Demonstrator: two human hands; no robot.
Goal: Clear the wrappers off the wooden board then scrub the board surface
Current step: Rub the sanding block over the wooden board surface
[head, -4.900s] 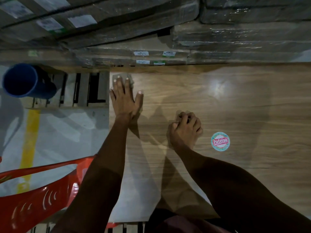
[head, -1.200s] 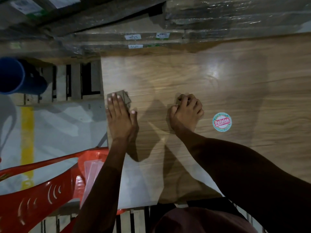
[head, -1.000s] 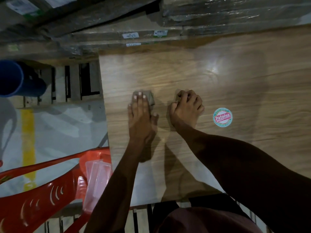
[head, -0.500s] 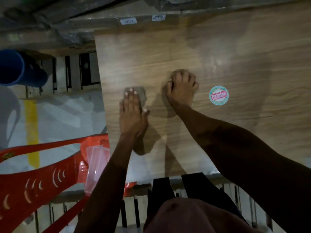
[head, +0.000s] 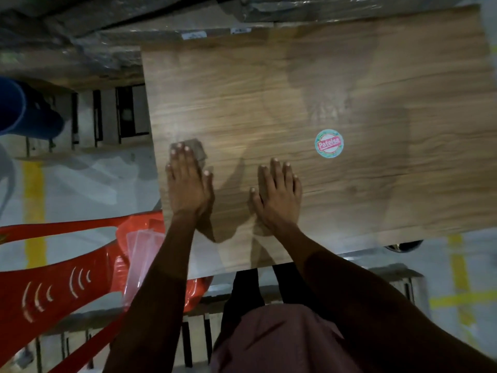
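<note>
Bare forearms, 2 bare hands, no sleeves in view; dull maroon garment (head: 282, 343) over the lap

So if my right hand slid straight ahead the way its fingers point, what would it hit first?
Probably the round sticker. The right hand lies flat on the wooden board, fingers aimed up and slightly right. The sticker sits just right of that line, so the hand might only clip its edge; otherwise only bare board lies ahead.

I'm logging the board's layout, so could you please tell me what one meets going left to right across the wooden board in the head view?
Grey scrubbing pad under the left hand → right hand flat on the wooden board → round Patelsa sticker.
</note>
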